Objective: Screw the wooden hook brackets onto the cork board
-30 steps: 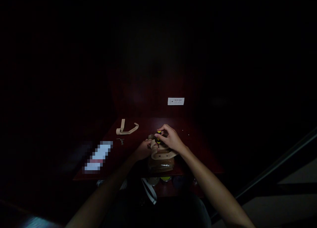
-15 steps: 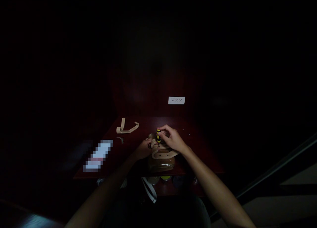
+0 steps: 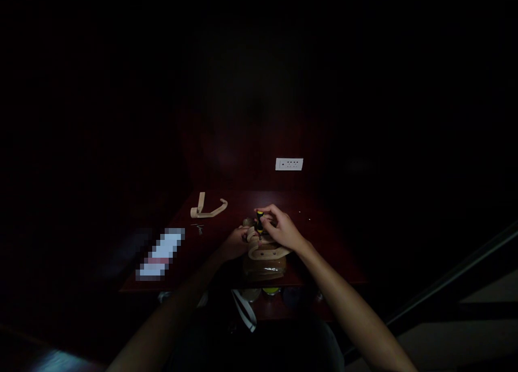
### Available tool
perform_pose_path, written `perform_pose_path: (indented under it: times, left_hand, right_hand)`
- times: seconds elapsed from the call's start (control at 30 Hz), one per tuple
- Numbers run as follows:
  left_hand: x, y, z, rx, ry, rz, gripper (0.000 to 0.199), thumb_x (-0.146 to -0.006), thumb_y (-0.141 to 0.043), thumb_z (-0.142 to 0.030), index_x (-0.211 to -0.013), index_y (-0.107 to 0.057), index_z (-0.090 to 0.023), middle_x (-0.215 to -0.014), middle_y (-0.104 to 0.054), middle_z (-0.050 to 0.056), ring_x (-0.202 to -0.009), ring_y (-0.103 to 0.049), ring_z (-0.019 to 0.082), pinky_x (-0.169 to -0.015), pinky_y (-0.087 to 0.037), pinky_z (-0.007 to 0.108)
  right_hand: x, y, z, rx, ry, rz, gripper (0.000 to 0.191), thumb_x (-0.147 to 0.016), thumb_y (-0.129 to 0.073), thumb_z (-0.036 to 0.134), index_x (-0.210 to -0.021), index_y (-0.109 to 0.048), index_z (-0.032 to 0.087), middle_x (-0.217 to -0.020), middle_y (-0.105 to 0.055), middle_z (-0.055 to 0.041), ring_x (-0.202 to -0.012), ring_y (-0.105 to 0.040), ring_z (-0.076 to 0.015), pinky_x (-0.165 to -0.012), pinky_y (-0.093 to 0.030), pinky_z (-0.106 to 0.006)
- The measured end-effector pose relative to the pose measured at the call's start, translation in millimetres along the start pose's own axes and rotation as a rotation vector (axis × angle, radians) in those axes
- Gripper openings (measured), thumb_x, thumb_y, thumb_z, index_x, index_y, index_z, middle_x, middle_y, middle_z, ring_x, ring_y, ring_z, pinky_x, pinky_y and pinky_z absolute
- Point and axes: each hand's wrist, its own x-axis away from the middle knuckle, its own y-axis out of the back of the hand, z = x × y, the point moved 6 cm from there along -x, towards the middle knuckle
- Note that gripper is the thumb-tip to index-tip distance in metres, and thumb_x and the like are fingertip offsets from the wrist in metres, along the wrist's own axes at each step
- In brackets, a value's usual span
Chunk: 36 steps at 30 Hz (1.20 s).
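Above the curved piece (image 3: 268, 255) — right fingers (image 3: 268, 208) closed round a screwdriver (image 3: 259, 221).

Lighting: very low. Faint glow centred on the back panel (image 3: 234, 167), dark red, smooth, upright behind the surface (image 3: 243, 202). Surface likewise dark red, slight sheen toward its rear edge. White socket plate (image 3: 289, 164) on the panel, right of centre, wide rectangle with small dark openings. Lower shelf (image 3: 279, 311) visible beneath the surface's front edge, also reddish. Far right: dark slanting bar (image 3: 453, 275), paler grey area (image 3: 437, 337) below it. Lower left: bluish-white bright patch (image 3: 60, 361), nature unclear. Outer margins near black, detail lost.
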Motion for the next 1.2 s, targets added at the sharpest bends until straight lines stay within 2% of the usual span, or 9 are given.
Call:
perform_pose_path:
  times: [0.13,0.37,0.47,0.57,0.7,0.8,0.97,1.07,1.2]
  left_hand:
    - [-0.7,-0.3,1.8,-0.027,-0.004,-0.008,0.038,-0.065,-0.074,-0.046,-0.080,-0.066,-0.012,-0.079,-0.061,0.002,-0.070,-0.054,0.013,-0.063,-0.044,0.022]
    - [-0.7,0.2,-0.9,-0.067,-0.031,-0.009,0.037,-0.067,-0.073,-0.045,-0.085,-0.068,-0.013,-0.084,-0.063,0.004,-0.075,-0.056,0.014,-0.066,-0.045,0.023]
    - [0.0,1.5,-2.3,-0.109,-0.037,-0.029,0.037,-0.067,-0.072,-0.045,-0.083,-0.067,-0.012,-0.081,-0.063,0.004,-0.073,-0.055,0.014,-0.065,-0.044,0.023]
    - [0.9,2.5,-2.6,-0.140,-0.036,-0.051,0.036,-0.068,-0.071,-0.046,-0.080,-0.067,-0.012,-0.079,-0.061,0.003,-0.074,-0.054,0.015,-0.066,-0.044,0.023]
    - [2.2,0.7,-6.4,-0.138,-0.084,-0.026,0.030,-0.073,-0.067,-0.043,-0.075,-0.065,-0.013,-0.078,-0.061,0.003,-0.075,-0.053,0.015,-0.069,-0.043,0.024]
    - [3.8,2.1,-8.6,-0.159,-0.100,-0.052,0.026,-0.075,-0.066,-0.041,-0.074,-0.065,-0.014,-0.082,-0.063,0.003,-0.081,-0.054,0.016,-0.075,-0.043,0.025]
    - [9.1,4.7,-7.1,-0.192,-0.011,-0.142,0.025,-0.071,-0.069,-0.037,-0.086,-0.068,-0.017,-0.093,-0.066,0.003,-0.091,-0.055,0.020,-0.087,-0.042,0.031]
    - [12.7,3.1,-3.4,-0.115,0.038,-0.165,0.033,-0.073,-0.067,-0.035,-0.102,-0.066,-0.020,-0.108,-0.064,0.005,-0.096,-0.056,0.020,-0.086,-0.045,0.031]
    - [13.7,2.0,2.7,-0.037,0.027,-0.184,0.039,-0.072,-0.068,-0.034,-0.109,-0.065,-0.021,-0.113,-0.061,0.007,-0.100,-0.056,0.022,-0.087,-0.047,0.032]
  right_hand:
    - [-1.0,2.1,-3.6,0.028,-0.028,0.007,0.027,-0.090,-0.050,0.032,-0.114,-0.053,0.020,-0.105,-0.064,-0.0065,-0.089,-0.063,-0.0155,-0.077,-0.050,-0.030]
    - [-7.1,11.3,-0.3,0.178,-0.003,-0.083,0.022,-0.084,-0.059,0.035,-0.098,-0.058,0.019,-0.093,-0.063,-0.0055,-0.075,-0.060,-0.0145,-0.067,-0.050,-0.028]
    - [-4.7,10.6,4.7,0.119,0.017,-0.063,0.021,-0.084,-0.057,0.033,-0.101,-0.057,0.019,-0.105,-0.063,-0.0078,-0.090,-0.061,-0.0167,-0.076,-0.051,-0.031]
    - [-0.5,8.1,13.3,0.031,0.045,-0.023,0.019,-0.087,-0.053,0.030,-0.103,-0.055,0.020,-0.122,-0.059,-0.0100,-0.109,-0.057,-0.0187,-0.087,-0.048,-0.035]
    - [1.2,5.6,14.3,-0.053,-0.010,0.020,0.021,-0.088,-0.052,0.033,-0.105,-0.056,0.021,-0.122,-0.060,-0.0096,-0.103,-0.061,-0.0181,-0.086,-0.049,-0.035]
    - [-0.3,5.6,10.0,-0.062,-0.045,0.031,0.023,-0.087,-0.054,0.034,-0.106,-0.059,0.021,-0.118,-0.062,-0.0084,-0.096,-0.064,-0.0174,-0.084,-0.050,-0.034]
    - [-0.1,9.3,3.8,-0.048,-0.061,-0.002,0.020,-0.086,-0.057,0.031,-0.103,-0.062,0.021,-0.110,-0.065,-0.0068,-0.097,-0.062,-0.0176,-0.084,-0.050,-0.032]
    - [1.2,10.3,2.1,-0.046,-0.075,-0.019,0.018,-0.086,-0.058,0.030,-0.101,-0.063,0.021,-0.108,-0.065,-0.0067,-0.097,-0.062,-0.0174,-0.083,-0.050,-0.032]
    - [0.3,7.0,5.7,-0.035,-0.069,0.037,0.019,-0.086,-0.057,0.028,-0.103,-0.061,0.021,-0.111,-0.064,-0.0074,-0.095,-0.062,-0.0176,-0.081,-0.051,-0.032]
